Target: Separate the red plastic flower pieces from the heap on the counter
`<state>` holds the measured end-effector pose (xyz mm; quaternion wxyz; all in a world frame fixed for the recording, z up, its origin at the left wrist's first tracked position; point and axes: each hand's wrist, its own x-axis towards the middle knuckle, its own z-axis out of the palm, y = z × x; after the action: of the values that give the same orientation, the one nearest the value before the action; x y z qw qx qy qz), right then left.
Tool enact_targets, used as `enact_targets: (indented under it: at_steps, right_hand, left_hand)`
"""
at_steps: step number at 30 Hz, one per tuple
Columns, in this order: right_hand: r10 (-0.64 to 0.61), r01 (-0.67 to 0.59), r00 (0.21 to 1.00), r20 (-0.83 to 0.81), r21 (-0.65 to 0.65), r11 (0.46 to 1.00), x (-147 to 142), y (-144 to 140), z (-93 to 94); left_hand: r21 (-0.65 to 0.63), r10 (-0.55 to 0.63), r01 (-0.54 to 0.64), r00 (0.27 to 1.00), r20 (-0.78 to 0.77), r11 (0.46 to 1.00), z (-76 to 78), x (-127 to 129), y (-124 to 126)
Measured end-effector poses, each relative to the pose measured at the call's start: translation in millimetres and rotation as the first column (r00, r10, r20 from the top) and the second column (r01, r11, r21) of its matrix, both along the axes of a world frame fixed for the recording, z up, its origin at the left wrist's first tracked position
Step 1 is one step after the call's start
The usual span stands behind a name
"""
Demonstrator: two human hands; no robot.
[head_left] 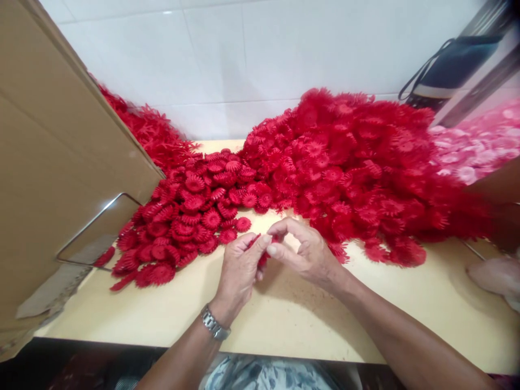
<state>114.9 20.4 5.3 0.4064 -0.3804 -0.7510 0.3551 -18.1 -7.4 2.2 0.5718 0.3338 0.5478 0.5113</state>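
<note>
My left hand (239, 268), with a metal watch (214, 324) on its wrist, and my right hand (304, 252) meet above the pale table (284, 319). Their fingertips pinch a small red plastic flower piece (262, 259) between them, mostly hidden by the fingers. Just left of my hands lies a flat heap of red ribbed flower discs (190, 216). A much bigger, fluffier mound of red flower parts (357, 168) rises to the right and behind.
A cardboard box (52, 162) with a wire frame (93, 227) stands at the left. Pink petals (475, 146) pile at the far right under a dark bag (450, 70). Another person's arm and hand (495, 271) rest at the right edge. A white tiled wall closes the back.
</note>
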Motion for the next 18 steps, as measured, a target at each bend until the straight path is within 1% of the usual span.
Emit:
enact_targets:
  at_steps: [2, 4, 5, 7, 8, 10, 13, 15, 16, 17, 18]
  right_hand:
    - [0.072, -0.076, 0.996, -0.043, -0.088, 0.993, 0.5, 1.1, -0.1]
    - [0.095, -0.113, 0.99, -0.105, -0.176, 0.978, 1.6, 3.0, -0.3]
    - [0.085, -0.109, 0.989, -0.125, -0.197, 0.974, 2.5, 4.1, -0.4]
    - [0.032, -0.052, 0.993, -0.111, -0.186, 0.981, 4.2, 6.3, -0.4]
    - [-0.001, -0.012, 0.996, -0.085, -0.159, 0.987, 4.8, 7.0, -0.3]
    - [-0.054, 0.052, 0.998, -0.018, -0.083, 0.995, 4.7, 7.3, 0.5]
    - [-0.125, 0.122, 0.99, 0.067, 0.038, 0.992, 3.6, 6.9, 3.2]
    - [-0.212, 0.203, 0.974, 0.074, 0.107, 0.973, 7.2, 9.9, 6.5]
    - [-0.286, 0.275, 0.956, 0.064, 0.146, 0.95, 11.7, 13.1, 8.7]
    - [-0.383, 0.365, 0.922, 0.057, 0.202, 0.909, 18.5, 17.4, 10.9]
    - [-0.499, 0.466, 0.865, 0.059, 0.277, 0.84, 27.4, 22.4, 13.2]
  left_hand:
    - [0.007, -0.012, 0.012, 1.0, -0.016, 1.0, 1.0, -0.4, 1.4]
    - [0.007, -0.056, 0.056, 0.998, -0.014, 0.998, 2.0, 0.1, 2.0]
    - [0.015, -0.089, 0.089, 0.996, 0.003, 0.996, 2.4, 0.8, 1.9]
    - [0.049, -0.15, 0.148, 0.987, 0.056, 0.988, 2.9, 2.7, 1.1]
    - [0.066, -0.165, 0.159, 0.983, 0.081, 0.985, 3.0, 3.8, 0.5]
    - [0.071, -0.152, 0.145, 0.983, 0.107, 0.987, 3.3, 5.2, -0.5]
    - [0.011, -0.142, 0.142, 0.984, 0.11, 0.99, 5.0, 4.3, -1.0]
    - [-0.022, -0.167, 0.171, 0.979, 0.12, 0.985, 7.5, 1.5, -0.8]
    - [-0.033, -0.174, 0.179, 0.977, 0.126, 0.983, 8.9, -0.3, -0.7]
    - [-0.043, -0.174, 0.181, 0.976, 0.132, 0.982, 10.3, -1.9, -0.6]
    - [-0.055, -0.173, 0.181, 0.975, 0.136, 0.982, 11.5, -3.4, -0.7]
